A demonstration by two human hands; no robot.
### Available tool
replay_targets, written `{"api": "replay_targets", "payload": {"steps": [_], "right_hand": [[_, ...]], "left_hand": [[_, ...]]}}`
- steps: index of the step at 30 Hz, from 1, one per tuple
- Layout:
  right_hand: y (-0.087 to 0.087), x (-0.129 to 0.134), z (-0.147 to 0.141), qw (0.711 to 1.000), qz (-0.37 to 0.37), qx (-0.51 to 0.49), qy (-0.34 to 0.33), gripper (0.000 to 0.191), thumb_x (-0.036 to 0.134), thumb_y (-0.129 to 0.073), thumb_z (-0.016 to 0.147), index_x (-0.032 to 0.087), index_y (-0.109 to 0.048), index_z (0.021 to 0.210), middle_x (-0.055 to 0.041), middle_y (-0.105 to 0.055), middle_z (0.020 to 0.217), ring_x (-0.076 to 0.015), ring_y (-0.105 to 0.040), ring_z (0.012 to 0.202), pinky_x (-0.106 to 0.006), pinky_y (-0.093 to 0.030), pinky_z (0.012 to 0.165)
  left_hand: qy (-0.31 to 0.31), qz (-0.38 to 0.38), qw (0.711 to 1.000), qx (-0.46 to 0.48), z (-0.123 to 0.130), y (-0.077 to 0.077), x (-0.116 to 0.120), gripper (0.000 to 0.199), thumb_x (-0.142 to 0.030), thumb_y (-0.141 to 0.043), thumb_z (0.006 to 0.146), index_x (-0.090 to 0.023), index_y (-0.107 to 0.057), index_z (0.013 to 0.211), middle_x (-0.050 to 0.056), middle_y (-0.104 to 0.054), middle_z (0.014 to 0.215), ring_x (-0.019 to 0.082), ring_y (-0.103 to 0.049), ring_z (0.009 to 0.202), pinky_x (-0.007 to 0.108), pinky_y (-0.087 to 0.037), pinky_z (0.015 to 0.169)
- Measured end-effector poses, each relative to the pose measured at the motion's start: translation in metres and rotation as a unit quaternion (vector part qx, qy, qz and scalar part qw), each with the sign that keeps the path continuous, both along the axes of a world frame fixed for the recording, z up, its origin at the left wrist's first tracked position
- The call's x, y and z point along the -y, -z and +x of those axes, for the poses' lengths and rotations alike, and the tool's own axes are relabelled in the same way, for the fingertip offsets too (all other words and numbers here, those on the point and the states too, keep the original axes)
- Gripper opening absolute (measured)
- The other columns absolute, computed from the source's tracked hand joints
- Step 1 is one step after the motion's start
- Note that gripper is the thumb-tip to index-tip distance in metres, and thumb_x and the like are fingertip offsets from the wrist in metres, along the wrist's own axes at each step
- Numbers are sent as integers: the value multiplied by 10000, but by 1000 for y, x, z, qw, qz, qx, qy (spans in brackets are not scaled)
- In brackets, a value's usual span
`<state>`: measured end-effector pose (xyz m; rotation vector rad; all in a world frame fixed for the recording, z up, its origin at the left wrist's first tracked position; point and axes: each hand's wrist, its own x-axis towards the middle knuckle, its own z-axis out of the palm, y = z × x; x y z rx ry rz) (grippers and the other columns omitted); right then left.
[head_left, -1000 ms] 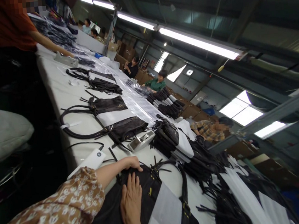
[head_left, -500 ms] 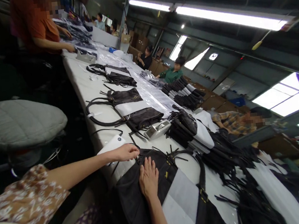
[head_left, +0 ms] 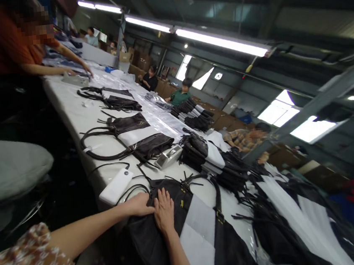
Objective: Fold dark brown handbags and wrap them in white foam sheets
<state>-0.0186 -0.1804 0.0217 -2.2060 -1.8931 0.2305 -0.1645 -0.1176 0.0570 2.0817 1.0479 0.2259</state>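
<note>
A black handbag point(head_left: 146, 245) lies in front of me, partly over the table's near edge, with white paper point(head_left: 198, 227) wrapped across it and gold-coloured buckles. My left hand point(head_left: 140, 204) is closed at the bag's upper left edge, its thumb on top and its other fingers mostly hidden. Flat on the bag's dark side rests my right hand point(head_left: 164, 211), fingers stretched out. Just beyond the left hand is a white power bank point(head_left: 117, 187) with a black cord at its end.
Paper-banded bags point(head_left: 132, 133) lie farther along the white-covered table point(head_left: 63, 104), beside a grey tape dispenser point(head_left: 168, 156). Piles of black bags point(head_left: 198, 155) stand to the right. A padded stool point(head_left: 10, 167) is at left. A co-worker in orange point(head_left: 4, 49) reaches over the table's far left.
My left hand has gone from a raised pinch above the bag's edge to a lower grip on it, closer to my right hand. The view has swung rightward.
</note>
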Motion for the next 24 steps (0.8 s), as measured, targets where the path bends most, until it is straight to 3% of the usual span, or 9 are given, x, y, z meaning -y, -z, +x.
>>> {"api": "replay_targets", "payload": {"steps": [3,6,9,12,13,15,17,20,24], "right_hand": [[-13,11,13,991,45,-123,35,504,312,-343,923,122,-435,1381,-125,-326,1489,-228,-298,1378,-419,-271,1113],[-42,58,49,972,129,-168,103,530,362,-404,885,99,-486,1338,-150,-392,1448,-224,-371,1339,-378,-308,1104],[-75,148,99,945,207,-128,219,546,425,-436,843,112,-548,1277,-141,-517,1347,-247,-460,1268,-392,-335,1089],[-91,251,135,882,199,-84,418,588,496,-435,796,100,-602,1197,-169,-607,1213,-299,-544,1160,-425,-386,1031],[-90,280,142,856,174,-87,479,616,525,-451,770,97,-611,1183,-178,-625,1174,-317,-567,1122,-433,-404,1005],[-81,322,145,814,119,-134,552,660,598,-482,722,101,-646,1125,-177,-666,1075,-338,-602,1051,-436,-435,954],[-67,342,142,800,103,-233,544,666,662,-491,694,127,-692,1036,-147,-693,1019,-331,-607,1047,-404,-452,933],[-44,344,132,785,148,-357,483,635,660,-556,663,151,-709,1010,-93,-709,1008,-294,-605,1067,-337,-477,897],[-19,334,128,749,174,-336,544,610,474,-647,602,107,-684,1086,-91,-729,885,-282,-663,895,-320,-518,768]], "left_hand": [[9,38,999,-29,6,3,10,367,-343,-509,756,-142,-585,1054,178,-659,1050,310,-621,994,373,-469,817],[20,62,997,-48,8,12,12,383,-325,-458,787,-102,-563,1081,224,-643,1075,343,-614,1016,448,-458,863],[10,63,997,-32,7,23,1,395,-384,-514,759,-98,-586,1022,223,-651,1067,366,-609,1029,477,-457,893],[-4,-73,997,24,8,29,-13,425,-507,-639,658,-137,-630,866,161,-701,934,363,-650,936,441,-519,825],[-1,-161,986,43,9,29,-16,445,-543,-663,635,-145,-641,832,145,-711,893,356,-666,894,426,-544,782],[15,-348,935,71,11,28,-18,475,-572,-690,626,-146,-666,834,139,-723,875,342,-684,846,402,-575,709],[18,-462,881,99,16,27,-16,468,-529,-737,615,-147,-681,880,141,-728,899,334,-692,840,389,-591,685],[-22,-455,877,151,24,33,-14,433,-410,-807,560,-167,-682,896,105,-739,862,319,-702,799,386,-600,702],[-39,-397,900,175,30,49,-16,392,-384,-780,591,-161,-679,897,83,-743,827,306,-706,769,387,-601,711]]}}
